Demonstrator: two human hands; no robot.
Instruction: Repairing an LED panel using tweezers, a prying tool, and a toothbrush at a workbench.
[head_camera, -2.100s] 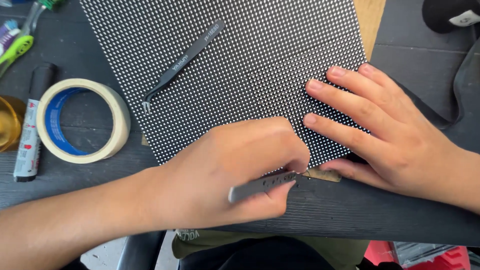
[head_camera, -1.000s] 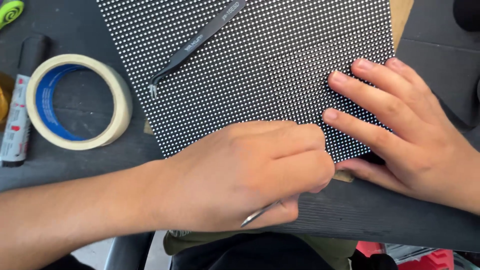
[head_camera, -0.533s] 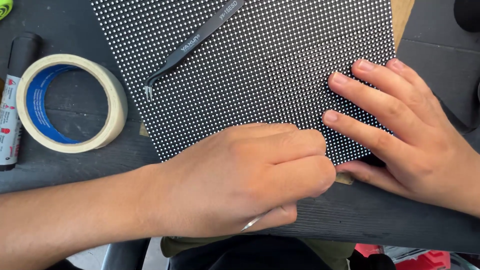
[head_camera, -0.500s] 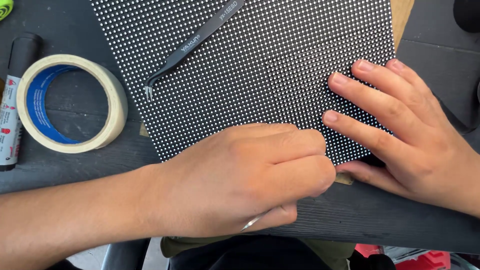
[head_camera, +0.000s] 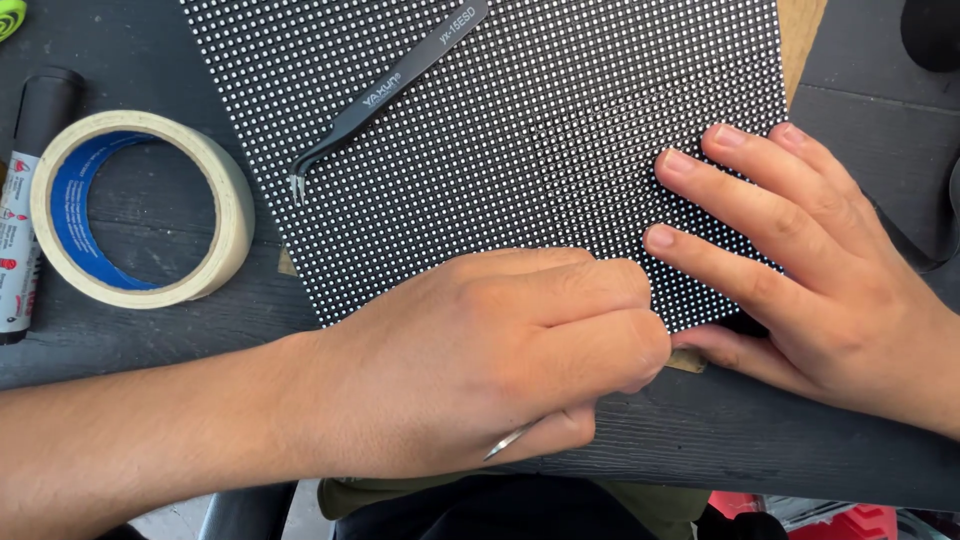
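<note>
Panel (head_camera: 480, 150) lies mid-table, right hand (head_camera: 840, 290) spread flat pinning its near-right corner, left hand (head_camera: 480, 370) clenched on a thin tool (head_camera: 510, 441); a slip could gouge its dots.

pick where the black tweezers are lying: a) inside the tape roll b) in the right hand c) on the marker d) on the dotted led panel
d, the black tweezers lie loose on the dotted led panel, apart from both hands and to the right of the tape roll.
</note>
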